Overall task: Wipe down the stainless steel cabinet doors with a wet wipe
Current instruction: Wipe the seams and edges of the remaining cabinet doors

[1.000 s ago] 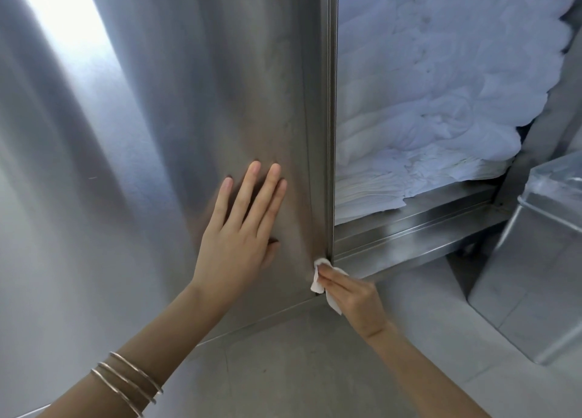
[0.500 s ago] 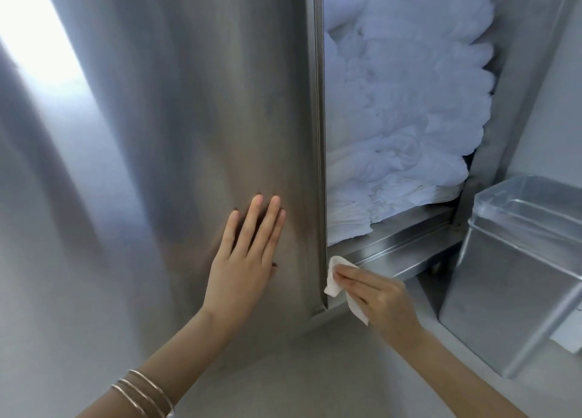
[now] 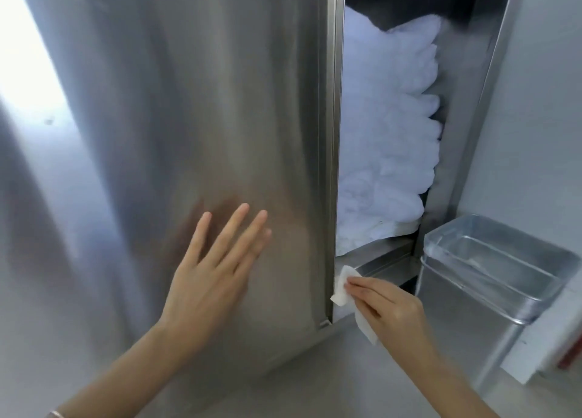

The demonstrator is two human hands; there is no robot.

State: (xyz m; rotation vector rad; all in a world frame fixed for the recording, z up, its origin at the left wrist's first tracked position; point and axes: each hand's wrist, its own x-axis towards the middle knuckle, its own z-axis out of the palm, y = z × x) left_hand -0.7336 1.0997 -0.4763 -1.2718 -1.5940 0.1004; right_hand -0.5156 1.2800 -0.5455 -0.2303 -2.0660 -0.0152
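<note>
A brushed stainless steel cabinet door (image 3: 195, 118) fills the left and middle of the head view, standing ajar. My left hand (image 3: 209, 280) lies flat on its lower face with the fingers straight and spread. A white wet wipe (image 3: 343, 287) is pressed against the door's right edge near the bottom corner. My right hand (image 3: 389, 307) pinches that wipe, and its loose end hangs below my fingers. Part of the wipe is hidden under my fingers.
Behind the door the open cabinet holds a tall heap of white cloth (image 3: 387, 140) on a steel shelf (image 3: 378, 257). A steel bin (image 3: 485, 294) with a clear liner stands at lower right. A pale wall (image 3: 541, 108) rises at far right.
The view has swung left and up, so the door's bottom corner and the bin show more. My right hand with the wipe stays at the door edge. My left hand's fingers have spread.
</note>
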